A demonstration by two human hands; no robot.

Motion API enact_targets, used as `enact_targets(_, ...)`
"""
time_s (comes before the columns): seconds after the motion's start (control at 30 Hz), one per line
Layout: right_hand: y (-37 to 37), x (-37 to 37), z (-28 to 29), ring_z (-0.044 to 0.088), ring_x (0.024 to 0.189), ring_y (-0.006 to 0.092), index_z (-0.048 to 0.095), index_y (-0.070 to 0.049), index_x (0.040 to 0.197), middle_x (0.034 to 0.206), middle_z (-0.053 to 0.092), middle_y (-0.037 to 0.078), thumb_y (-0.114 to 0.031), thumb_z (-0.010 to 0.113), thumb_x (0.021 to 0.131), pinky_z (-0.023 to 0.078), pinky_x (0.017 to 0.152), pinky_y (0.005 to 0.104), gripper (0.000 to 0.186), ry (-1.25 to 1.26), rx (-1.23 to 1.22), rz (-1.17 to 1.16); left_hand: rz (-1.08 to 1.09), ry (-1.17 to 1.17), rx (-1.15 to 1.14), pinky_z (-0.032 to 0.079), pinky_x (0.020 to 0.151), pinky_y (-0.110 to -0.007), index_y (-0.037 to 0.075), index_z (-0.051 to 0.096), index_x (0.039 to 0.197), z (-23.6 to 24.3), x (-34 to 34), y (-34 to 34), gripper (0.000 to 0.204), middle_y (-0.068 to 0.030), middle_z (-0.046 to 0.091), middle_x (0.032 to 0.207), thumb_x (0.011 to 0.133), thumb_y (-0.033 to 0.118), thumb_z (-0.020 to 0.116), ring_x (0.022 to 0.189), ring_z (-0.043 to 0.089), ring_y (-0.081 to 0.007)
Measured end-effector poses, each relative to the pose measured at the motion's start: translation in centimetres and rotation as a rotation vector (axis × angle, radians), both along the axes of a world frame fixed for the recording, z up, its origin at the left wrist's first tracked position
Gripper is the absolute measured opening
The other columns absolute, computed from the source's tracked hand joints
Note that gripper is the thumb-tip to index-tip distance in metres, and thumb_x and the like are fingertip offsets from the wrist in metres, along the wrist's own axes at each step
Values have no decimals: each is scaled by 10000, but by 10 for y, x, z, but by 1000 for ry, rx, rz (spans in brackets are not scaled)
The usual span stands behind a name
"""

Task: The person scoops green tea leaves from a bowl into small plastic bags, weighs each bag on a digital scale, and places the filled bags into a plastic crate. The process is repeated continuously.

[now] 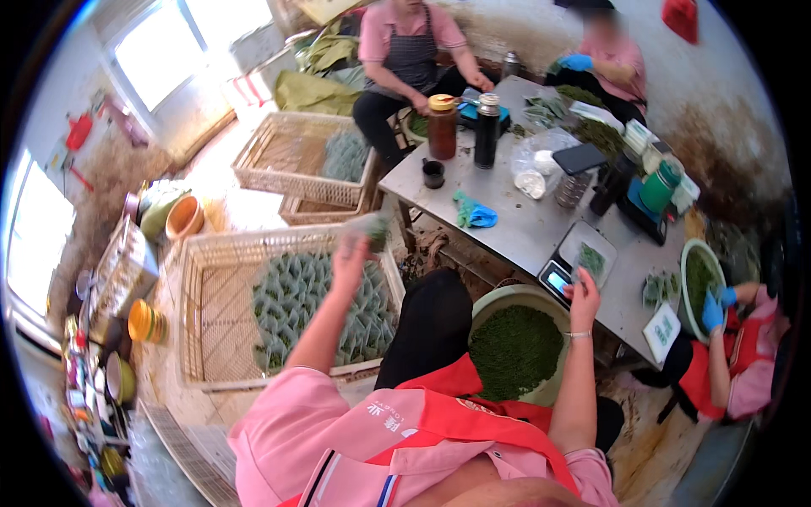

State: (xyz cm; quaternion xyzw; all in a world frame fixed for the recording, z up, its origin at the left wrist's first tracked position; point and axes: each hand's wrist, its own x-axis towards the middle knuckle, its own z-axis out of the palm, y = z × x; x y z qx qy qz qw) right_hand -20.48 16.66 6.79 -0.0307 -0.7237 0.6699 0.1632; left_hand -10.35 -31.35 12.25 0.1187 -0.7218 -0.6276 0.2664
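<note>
My left hand (pixel 349 260) is raised over the far right part of a cream plastic crate (pixel 215 338). In its fingers is a small clear bag of green leaves (pixel 377 232), blurred by motion. Inside the crate, several similar filled bags (pixel 308 308) stand packed in rows. My right hand (pixel 583 300) is at the near edge of a small digital scale (pixel 553 279) on the metal table. Its closed fingers appear to pinch the edge of another small clear bag of green leaves (pixel 591 260), which lies on the scale's pan.
A pale tub of green leaves (pixel 517 351) stands by my right knee, below the metal table (pixel 498 190). Bottles, a black cup (pixel 432 174) and crumpled blue gloves (pixel 477 213) sit on the table. Another crate (pixel 279 139) lies beyond mine. Three co-workers sit around the table.
</note>
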Motion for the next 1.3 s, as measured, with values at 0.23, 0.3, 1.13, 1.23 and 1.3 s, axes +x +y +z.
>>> enact_targets(0.23,-22,85,9,588,673,91,540,-25,1178,1072,624,74,-82,453,932,481,580,204,268,-170,35,30,671,-138,-572,464,689,-360,27,559,1060,26,132,-218,455,-125,637,818,885,444,514,762,614,-234)
enact_targets(0.3,-28,100,-11,589,673,89,551,-26,1166,1046,634,75,-92,459,934,484,582,208,258,-280,92,162,830,-245,-571,469,709,-381,61,555,1094,37,168,-242,512,-156,660,822,850,509,518,791,641,-289)
enact_targets(1.13,-60,144,-83,597,669,94,593,-29,1108,949,639,55,-93,505,914,478,579,214,222,-625,308,459,442,-791,-339,355,1000,-387,13,315,1370,-76,113,-309,760,-237,472,1291,809,458,568,1185,476,-348)
enact_targets(1.23,-63,142,-96,601,665,101,606,-27,1083,887,649,52,-94,539,889,469,562,222,215,-598,443,531,643,-416,-735,430,910,-380,52,458,1280,-60,132,-303,645,-207,572,1168,792,448,601,1085,560,-311)
enact_targets(1.3,-44,148,-133,636,673,190,633,-7,1011,815,672,101,-153,606,835,497,594,297,230,-473,705,562,388,-455,-694,469,818,-378,77,551,1140,-21,136,-240,518,-179,621,1032,786,450,606,968,607,-292)
